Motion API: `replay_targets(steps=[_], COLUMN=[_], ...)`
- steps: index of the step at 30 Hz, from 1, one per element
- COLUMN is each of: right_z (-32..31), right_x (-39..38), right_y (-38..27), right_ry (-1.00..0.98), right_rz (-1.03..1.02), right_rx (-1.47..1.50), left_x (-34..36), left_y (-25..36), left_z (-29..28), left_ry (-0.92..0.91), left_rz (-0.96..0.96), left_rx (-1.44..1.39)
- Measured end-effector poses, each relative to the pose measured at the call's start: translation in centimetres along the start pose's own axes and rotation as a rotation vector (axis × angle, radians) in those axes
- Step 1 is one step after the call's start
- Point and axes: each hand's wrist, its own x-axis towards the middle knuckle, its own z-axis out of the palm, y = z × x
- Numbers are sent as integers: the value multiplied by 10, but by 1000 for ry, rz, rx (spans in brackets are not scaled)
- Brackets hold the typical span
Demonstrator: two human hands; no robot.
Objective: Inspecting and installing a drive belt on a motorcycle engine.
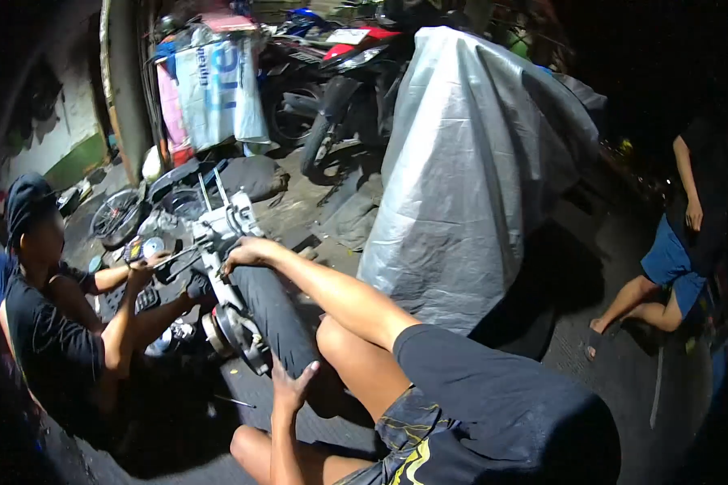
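A motorcycle wheel with a wide black tyre [271, 303] stands between me and a co-worker, joined to a silver metal assembly [236, 214]. With my arm stretched across from the right, my right hand [247, 252] curls over the far end of the tyre, beside the metal; its fingertips are partly hidden. My left hand [289, 390] grips the near end of the tyre low down, thumb apart, some fingers out of sight. On the left, the co-worker's hand [144, 263] holds a long thin metal tool [174, 257] against the assembly.
A silver tarpaulin [449, 178] covers a large shape ahead. Parked motorcycles [332, 121] stand at the back. A loose spoked wheel [117, 217] and several parts lie at left; a thin rod [236, 400] lies on the ground. Another person [678, 259] is at right.
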Motion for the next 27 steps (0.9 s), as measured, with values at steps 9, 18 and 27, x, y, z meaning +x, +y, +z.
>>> replay_targets(steps=[9,18,27], right_z=[-23,-54,-66], right_x=[-29,-3,35], right_y=[-1,18,51], right_ry=[-202,-214,-322], right_rz=[-419,-65,-114], right_rx=[-21,-64,-13], left_x=[4,12,18], left_y=[5,-1,-14], left_z=[1,14,18], left_ry=[-11,-72,-1], left_rz=[13,22,56], left_rx=[231,-65,36])
